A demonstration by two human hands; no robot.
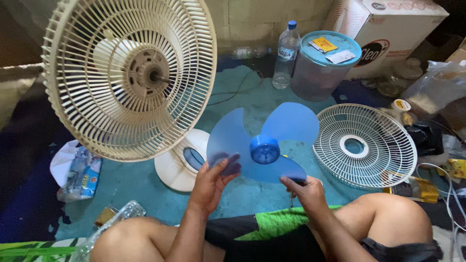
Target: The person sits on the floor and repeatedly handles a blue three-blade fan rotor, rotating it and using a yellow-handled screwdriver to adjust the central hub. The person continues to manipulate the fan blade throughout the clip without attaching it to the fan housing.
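Two hands are holding the blade (262, 140) above the floor (252, 194), between the fan (128, 77) and the loose grille (365, 145); the left hand (211, 182) is clamping its fingers (228, 165) on one lobe, the right hand (303, 189) is pinching the lower lobe's edge, keeping the hub facing the person, likely for inspection

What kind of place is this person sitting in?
Probably a lived-in room at home, used for a floor repair. A cream table fan with its rear guard stands on a teal floor mat, a white round front grille lies nearby, and a cardboard box sits against the wall.
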